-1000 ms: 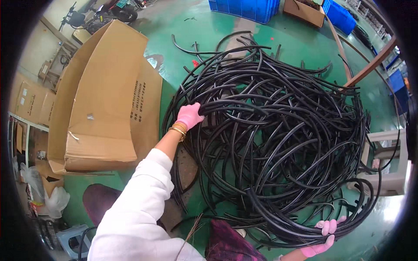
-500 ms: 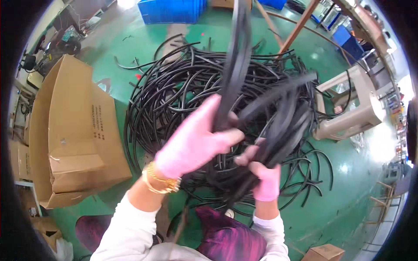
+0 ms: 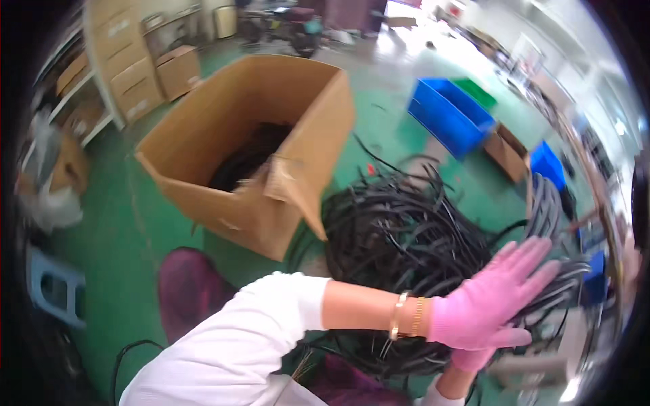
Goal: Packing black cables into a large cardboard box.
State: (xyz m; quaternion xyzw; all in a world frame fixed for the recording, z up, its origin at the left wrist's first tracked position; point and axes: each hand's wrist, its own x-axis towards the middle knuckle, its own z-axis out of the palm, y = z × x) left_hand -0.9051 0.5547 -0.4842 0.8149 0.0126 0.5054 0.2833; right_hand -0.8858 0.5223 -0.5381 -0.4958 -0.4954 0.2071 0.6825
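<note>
My left hand (image 3: 491, 294), in a pink glove with fingers stretched out flat, lies against a bundle of black tubing (image 3: 547, 287) at the right. Beneath it, my right hand (image 3: 472, 358) shows only part of its pink glove; its fingers are hidden. The bundle stays raised at that hand, with loops rising above and to the right of my left fingertips. Below and beyond my hands a large tangled heap of black tubing (image 3: 406, 237) covers the floor. Whether the pieces are hose or cable is hard to tell.
A tall open cardboard box (image 3: 325, 128) with dark coils inside stands left of the heap. Farther back are a blue crate (image 3: 447, 118), a green crate (image 3: 475, 93) and a small carton (image 3: 508, 152). A beige stool (image 3: 535, 369) is at the right, a blue-grey stool (image 3: 57, 287) at the left.
My view has swung left, bringing the box's inside into sight. My left hand has gone from curling round the tubing to lying flat over my right hand and the bundle.
</note>
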